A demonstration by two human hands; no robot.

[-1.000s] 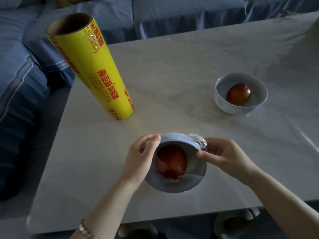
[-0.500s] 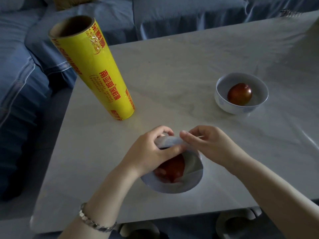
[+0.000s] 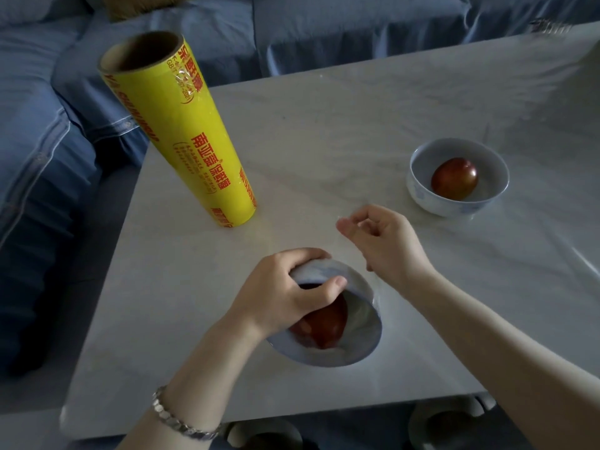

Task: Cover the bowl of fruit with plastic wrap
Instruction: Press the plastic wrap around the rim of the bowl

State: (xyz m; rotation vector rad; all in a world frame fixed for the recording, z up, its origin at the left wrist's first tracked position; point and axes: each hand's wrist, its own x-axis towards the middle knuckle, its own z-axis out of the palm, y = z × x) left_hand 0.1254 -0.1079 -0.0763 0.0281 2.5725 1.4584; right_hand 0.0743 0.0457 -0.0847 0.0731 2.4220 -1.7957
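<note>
One broad pale marble-patterned counter [image 3: 341, 125] fills most of the view, with a blue fabric sofa [image 3: 39, 141] close along its left and far edges; its near edge runs just below the forearms. The widest bare stretch lies in the middle and far right, between the things. One tall yellow roll of plastic wrap [image 3: 181, 134] with red print stands on end near the left edge. Two pale round ceramic bowls are in view, each with one dark red round fruit: the far bowl [image 3: 422, 193] sits well apart at the right, the near bowl [image 3: 357, 345] close to the near edge, its fruit [image 3: 324, 326] partly hidden. The left hand [image 3: 285, 293] is clamped on the near bowl's far rim. The right hand [image 3: 383, 238] is raised just beyond it, fingers pinched together on a thin clear film [image 3: 354, 254], faint and hard to trace.
</note>
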